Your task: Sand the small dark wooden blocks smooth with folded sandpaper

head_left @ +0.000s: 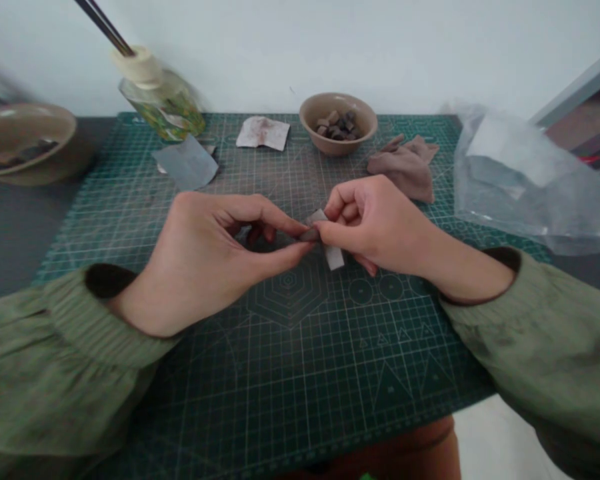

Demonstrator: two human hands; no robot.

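Near the middle of the view, my left hand (213,257) pinches a small brown piece (309,234) between thumb and forefinger. Facing it, my right hand (375,227) is closed on a narrow strip, whitish grey (335,257), which touches the right end of the brown piece. The strip slants, its lower end sticking out below the right thumb. Both hands are held over a green cutting mat (290,360) with white grid lines. The fingertips hide part of the piece and of the strip.
A bowl (338,145) of small brown and dark pieces stands at the back, beside a crumpled brown cloth (405,170). Further right lies a clear plastic bag (525,187). Grey sheet (187,163), stained white paper (263,133), glass bottle (165,100) and another bowl (35,160) are left.
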